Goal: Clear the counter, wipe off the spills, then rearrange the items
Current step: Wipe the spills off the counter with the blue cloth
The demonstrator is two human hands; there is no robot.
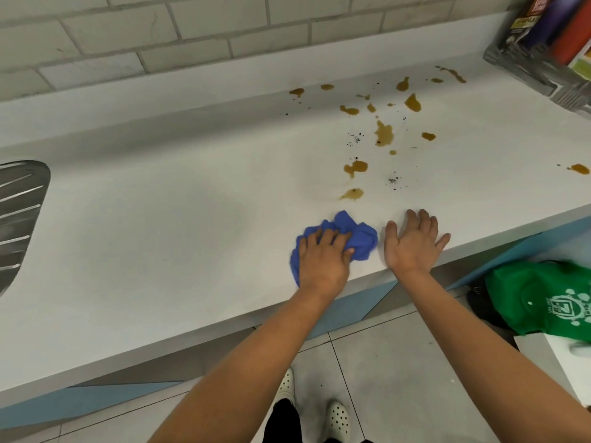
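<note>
Currently we are pressing the left hand point(323, 260) onto the blue cloth point(351, 238), fingers curled into its folds and clamped on it, while the right hand point(412, 244) is resting flat and spread on the tabletop point(160, 219), holding nothing. The cloth is sitting bunched near the front edge of the tabletop, just beside the right hand and touching only the left.

We are judging the cloth to be light, soft and fully limp: it is collapsing into wrinkles under the palm and offering no stiffness of its own. It is likely to grip the smooth surface lightly when dry and to slide more freely once wet. We are recommending a hold over the top of the bunch, palm down, with the fingers gathering the loose folds so that no corner is trailing.

The brown spills point(383, 132) and the dark specks point(356, 138) are lying beyond the cloth, toward the tiled wall point(160, 33), and are not yet being touched. The nearest brown patch point(351, 194) is sitting close behind the cloth. A basket of packets point(543, 36) is standing at the far right of the spills.
</note>
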